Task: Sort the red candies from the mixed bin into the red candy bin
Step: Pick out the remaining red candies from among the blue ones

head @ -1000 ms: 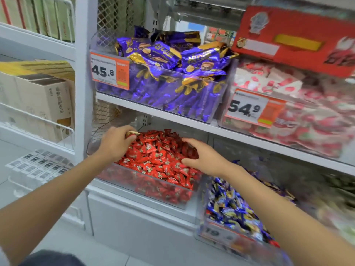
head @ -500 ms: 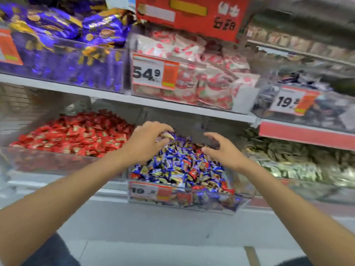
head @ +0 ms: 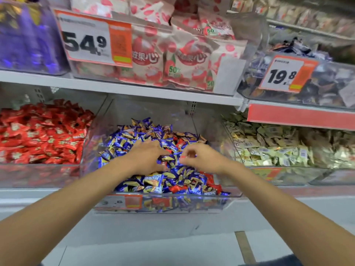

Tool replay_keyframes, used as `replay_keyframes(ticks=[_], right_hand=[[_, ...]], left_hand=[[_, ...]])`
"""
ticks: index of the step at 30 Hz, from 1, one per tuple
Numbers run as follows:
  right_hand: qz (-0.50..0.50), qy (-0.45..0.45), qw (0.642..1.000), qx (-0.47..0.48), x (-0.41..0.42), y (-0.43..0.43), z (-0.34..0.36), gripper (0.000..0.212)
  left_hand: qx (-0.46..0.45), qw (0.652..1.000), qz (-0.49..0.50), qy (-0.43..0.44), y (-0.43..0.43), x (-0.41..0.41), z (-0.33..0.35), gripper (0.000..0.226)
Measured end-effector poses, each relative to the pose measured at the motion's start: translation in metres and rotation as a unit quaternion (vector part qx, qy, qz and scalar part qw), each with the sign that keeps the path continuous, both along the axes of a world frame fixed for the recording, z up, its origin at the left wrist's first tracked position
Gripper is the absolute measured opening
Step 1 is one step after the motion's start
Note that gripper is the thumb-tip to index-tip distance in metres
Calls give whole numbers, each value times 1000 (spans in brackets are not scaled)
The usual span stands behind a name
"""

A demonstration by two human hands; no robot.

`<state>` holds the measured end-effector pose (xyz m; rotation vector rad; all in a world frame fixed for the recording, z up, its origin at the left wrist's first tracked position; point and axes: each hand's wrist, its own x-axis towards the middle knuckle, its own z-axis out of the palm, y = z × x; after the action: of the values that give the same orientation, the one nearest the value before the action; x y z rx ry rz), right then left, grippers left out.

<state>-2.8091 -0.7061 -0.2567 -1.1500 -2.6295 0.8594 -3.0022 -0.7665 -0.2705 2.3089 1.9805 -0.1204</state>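
We are reaching into the mixed bin (head: 96,135), the middle one on the lower shelf, with both hands over its heap of blue and gold wrappers. Our right hand (head: 203,158) is curling its fingers in and pinching what looks like a red candy (head: 182,157) between thumb and forefinger. Only a small red edge is showing, so we are judging by colour. Our left hand (head: 146,157) is lying palm down on the pile just beside it, fingers bent into the wrappers; whether it is holding anything we cannot tell. The red candy bin (head: 38,175) is sitting right beside the mixed bin on the left, already heaped with red pieces. We are judging the sorting to be partway through at best — several red candies (head: 177,188) are showing near the front of the mixed bin, and a few more are peeking out farther back, so plenty of picking is remaining.
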Motion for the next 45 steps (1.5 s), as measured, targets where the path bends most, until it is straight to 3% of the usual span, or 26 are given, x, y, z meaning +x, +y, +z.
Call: replay_keyframes(ticks=[4,9,13,15,17,22,25,26,29,34,41,45], right_hand=[[-126,115,985,-39,18,13,15,8],[-142,33,988,-52,11,16,5,12],[-127,-28,991,-41,1,18,-19,29],[-119,-7,990,-79,-4,16,-27,18],[-116,20,988,-98,-8,18,-34,24],[-173,82,971,-139,-7,17,-28,22],[-185,80,965,-169,-8,13,-31,39],[-193,97,962,-168,-9,14,-31,35],[-217,170,946,-173,-9,21,-25,14],[-244,207,940,-118,1,24,3,23],[-253,215,936,-113,1,21,6,11],[-227,154,956,-104,0,20,-1,29]], left_hand=[[8,1000,20,-2,10,1,5,52],[76,997,30,4,12,-4,2,45],[104,977,58,-177,8,-10,7,32],[104,955,66,-270,5,-11,9,28],[102,935,75,-332,3,-12,11,30],[145,904,112,-386,0,-18,25,33],[140,877,132,-439,0,-22,31,28],[137,871,134,-452,0,-22,31,27],[107,876,122,-454,2,-14,30,22],[82,909,69,-403,11,-2,25,19],[81,921,88,-372,18,-15,21,47],[91,926,72,-360,10,-18,25,40]])
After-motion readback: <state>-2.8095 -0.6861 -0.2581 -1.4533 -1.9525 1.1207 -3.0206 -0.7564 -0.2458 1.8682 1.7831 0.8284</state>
